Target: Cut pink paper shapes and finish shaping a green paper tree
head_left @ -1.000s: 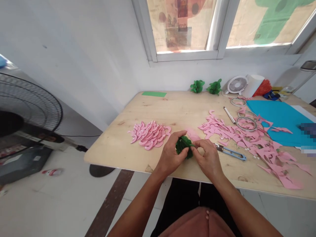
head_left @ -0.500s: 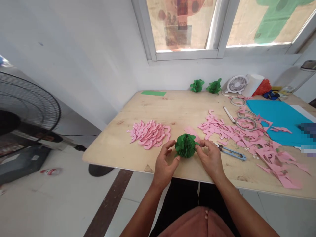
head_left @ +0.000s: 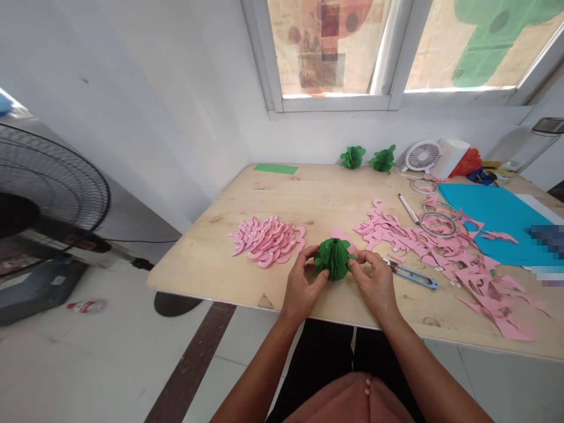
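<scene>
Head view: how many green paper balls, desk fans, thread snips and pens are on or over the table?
green paper balls: 3, one held by left hand and right hand
desk fan: 1
thread snips: 1
white pen: 1
Total: 6

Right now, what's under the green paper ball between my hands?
The green paper ball sits over the wooden table, with a pink paper piece poking out behind it. The spot directly beneath is covered.
</scene>
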Tool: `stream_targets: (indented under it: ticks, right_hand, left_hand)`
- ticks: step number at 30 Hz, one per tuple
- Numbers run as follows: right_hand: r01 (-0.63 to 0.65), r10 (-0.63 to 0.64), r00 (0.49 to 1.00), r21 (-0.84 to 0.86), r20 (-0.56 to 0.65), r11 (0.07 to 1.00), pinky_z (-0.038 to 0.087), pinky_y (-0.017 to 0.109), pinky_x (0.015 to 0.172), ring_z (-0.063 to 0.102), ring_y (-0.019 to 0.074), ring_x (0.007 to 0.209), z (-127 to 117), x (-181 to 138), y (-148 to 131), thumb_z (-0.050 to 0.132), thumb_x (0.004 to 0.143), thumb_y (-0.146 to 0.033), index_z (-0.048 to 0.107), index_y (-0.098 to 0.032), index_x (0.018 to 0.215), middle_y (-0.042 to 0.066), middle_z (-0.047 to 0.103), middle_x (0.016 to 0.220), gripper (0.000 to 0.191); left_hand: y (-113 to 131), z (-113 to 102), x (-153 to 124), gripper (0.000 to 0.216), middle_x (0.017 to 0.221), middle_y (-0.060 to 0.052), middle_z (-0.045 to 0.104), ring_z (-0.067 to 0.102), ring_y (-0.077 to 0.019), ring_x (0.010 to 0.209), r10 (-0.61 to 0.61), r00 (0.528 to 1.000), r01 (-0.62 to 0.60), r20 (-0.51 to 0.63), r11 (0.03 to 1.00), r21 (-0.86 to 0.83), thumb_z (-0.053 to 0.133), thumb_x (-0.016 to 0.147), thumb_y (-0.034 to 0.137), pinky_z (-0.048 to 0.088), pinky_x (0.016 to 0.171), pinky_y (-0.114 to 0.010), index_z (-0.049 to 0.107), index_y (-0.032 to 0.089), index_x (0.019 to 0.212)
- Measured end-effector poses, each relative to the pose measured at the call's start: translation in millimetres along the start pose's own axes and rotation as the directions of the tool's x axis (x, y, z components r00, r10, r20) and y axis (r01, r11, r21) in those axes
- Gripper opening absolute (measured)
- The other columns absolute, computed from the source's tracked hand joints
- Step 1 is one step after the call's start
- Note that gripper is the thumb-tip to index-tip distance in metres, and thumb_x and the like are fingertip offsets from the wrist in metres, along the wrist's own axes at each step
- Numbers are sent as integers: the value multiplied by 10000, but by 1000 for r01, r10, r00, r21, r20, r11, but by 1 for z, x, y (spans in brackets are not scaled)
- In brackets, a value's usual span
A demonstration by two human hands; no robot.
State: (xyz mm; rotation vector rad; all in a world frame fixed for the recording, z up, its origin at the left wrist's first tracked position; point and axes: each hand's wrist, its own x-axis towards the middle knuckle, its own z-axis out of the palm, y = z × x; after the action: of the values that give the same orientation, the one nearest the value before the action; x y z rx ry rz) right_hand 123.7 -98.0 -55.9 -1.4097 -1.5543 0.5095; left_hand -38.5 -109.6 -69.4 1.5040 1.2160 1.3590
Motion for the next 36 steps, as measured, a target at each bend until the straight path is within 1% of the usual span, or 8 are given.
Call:
stream_targets:
  ticks: [4,7,12,16,20,26,31,36]
  right_hand:
    - [-3,4,1000,8,-19,1000,414,348,721,557,210,730,1,0,1,537,780,-304,603,-201,749,35,632,723,127]
    - [-11,11,1000,2,-7,1000,409,339,707,552,207,721,1,1,2,532,781,-307,590,-200,739,33,626,721,128]
    - [-19,19,1000,-3,-2,1000,406,330,692,548,201,694,1,3,3,531,773,-323,578,-200,710,21,607,687,145]
    - [-23,23,1000,12,7,1000,413,329,691,555,201,698,1,3,3,537,770,-319,594,-196,724,25,614,692,143]
    - [-14,14,1000,14,3,1000,416,332,694,555,201,697,2,4,3,540,767,-313,593,-200,720,25,621,692,134]
    - [-10,10,1000,35,2,999,425,333,697,560,201,705,2,4,4,546,765,-309,607,-200,715,29,637,708,134]
    - [-29,28,1000,37,9,999,423,332,688,565,203,701,1,3,4,553,759,-309,625,-200,725,30,650,722,136]
    - [-38,37,999,37,19,999,420,334,700,569,204,707,1,2,3,553,757,-295,625,-203,717,25,643,710,124]
  left_hand:
    - [-5,2,0,361,1143,-94,562,548,-205,1098,4,997,-7,-79,999,-38,591,772,220,470,906,-369,473,199,1113]
    - [-9,2,-1,301,1173,-109,561,566,-211,1083,8,995,-12,-97,999,-36,602,760,230,469,898,-379,490,194,1036]
    - [-7,-1,-5,128,1160,-115,581,551,-239,1115,19,990,0,-138,990,139,605,752,246,447,919,-401,532,182,836]
    - [-2,-2,-7,95,1117,-99,602,537,-235,1126,90,987,-50,-134,958,282,604,742,218,434,933,-409,571,186,826]
    - [-1,-2,-5,62,1058,-83,627,576,-219,1045,120,981,-62,-151,939,339,581,752,205,438,924,-408,614,192,803]
    - [-5,-2,0,79,1018,-69,655,614,-196,962,66,984,-23,-163,968,251,570,758,227,458,901,-379,641,193,749]
    - [-5,-4,2,86,1005,-68,667,624,-195,939,17,986,13,-167,984,176,581,744,241,460,897,-368,639,184,714]
    - [-7,-5,2,100,1005,-67,671,624,-197,938,-18,986,44,-169,988,151,583,746,250,460,896,-366,644,184,701]
